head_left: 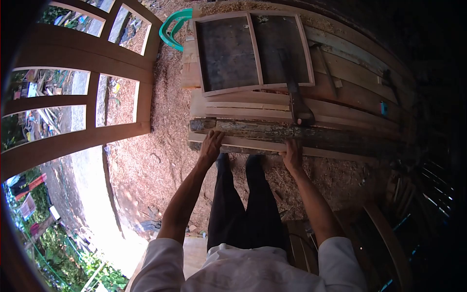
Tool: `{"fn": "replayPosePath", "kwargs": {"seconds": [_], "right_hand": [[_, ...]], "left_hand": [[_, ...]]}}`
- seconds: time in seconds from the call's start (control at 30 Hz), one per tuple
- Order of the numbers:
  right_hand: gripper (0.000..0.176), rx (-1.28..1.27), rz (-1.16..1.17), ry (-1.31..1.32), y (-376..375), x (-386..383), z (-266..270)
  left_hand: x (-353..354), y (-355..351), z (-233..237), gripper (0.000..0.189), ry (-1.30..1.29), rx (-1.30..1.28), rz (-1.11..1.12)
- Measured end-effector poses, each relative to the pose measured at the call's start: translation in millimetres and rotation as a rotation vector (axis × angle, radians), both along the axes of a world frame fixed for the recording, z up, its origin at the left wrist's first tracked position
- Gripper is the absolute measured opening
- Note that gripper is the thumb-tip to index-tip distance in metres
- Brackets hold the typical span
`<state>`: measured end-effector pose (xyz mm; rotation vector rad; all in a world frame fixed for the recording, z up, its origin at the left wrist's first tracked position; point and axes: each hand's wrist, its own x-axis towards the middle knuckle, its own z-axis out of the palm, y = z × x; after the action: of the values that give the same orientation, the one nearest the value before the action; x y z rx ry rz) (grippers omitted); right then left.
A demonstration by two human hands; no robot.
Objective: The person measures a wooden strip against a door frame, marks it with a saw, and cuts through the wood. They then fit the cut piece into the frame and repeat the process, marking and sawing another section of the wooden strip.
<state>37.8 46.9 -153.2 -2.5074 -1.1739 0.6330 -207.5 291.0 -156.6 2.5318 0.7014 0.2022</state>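
A long pale wooden strip lies along the near edge of the workbench, beside a dark weathered beam. Near the strip's left end, my left hand grips it with the fingers over its top. My right hand is closed on the same strip further right. Beyond the beam lie light boards. A handsaw rests across them and a wooden frame with one crossbar, its dark handle end near the beam.
A hammer and a small blue object lie on the bench's right part. A green plastic piece is at the bench's far left corner. A large wooden window frame stands at left. Wood shavings cover the floor.
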Motion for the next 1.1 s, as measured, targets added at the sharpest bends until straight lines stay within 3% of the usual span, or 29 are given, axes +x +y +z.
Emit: {"fn": "replayPosePath", "kwargs": {"seconds": [0.07,0.23,0.3,0.43,0.5,0.67,0.77,0.83,1.1], "right_hand": [[0.043,-0.014,0.008,-0.025,1.9,1.1,7.8],[0.041,0.010,0.075,-0.085,9.5,5.8,0.1],[0.039,0.006,0.033,-0.126,8.5,8.8,-6.4],[0.041,-0.019,0.111,-0.188,7.2,13.5,-8.6],[0.042,-0.002,0.149,-0.193,4.2,14.3,-6.7],[0.046,0.020,0.213,-0.213,0.5,20.1,-10.6],[0.044,-0.001,0.158,-0.091,0.7,19.1,-11.6],[0.038,0.111,0.239,-0.039,4.7,20.5,-9.7],[0.036,0.165,0.249,-0.071,32.1,-6.7,-0.8]], "left_hand": [[1.1,4.2,6.7,0.037,0.093,-0.030,-0.037],[8.5,6.6,-3.4,0.033,-0.023,0.074,0.017],[14.4,6.3,-4.1,0.040,0.065,0.113,0.033],[16.4,5.0,0.6,0.040,0.132,0.081,0.019],[14.1,5.9,2.1,0.030,0.125,0.058,-0.028],[8.9,-3.9,5.9,0.034,0.087,-0.019,0.011],[-1.2,-7.3,2.4,0.040,0.039,-0.001,0.014],[-6.3,-0.3,1.6,0.044,0.004,0.035,0.004],[-33.4,25.8,3.0,0.045,0.084,0.002,-0.023]]}}
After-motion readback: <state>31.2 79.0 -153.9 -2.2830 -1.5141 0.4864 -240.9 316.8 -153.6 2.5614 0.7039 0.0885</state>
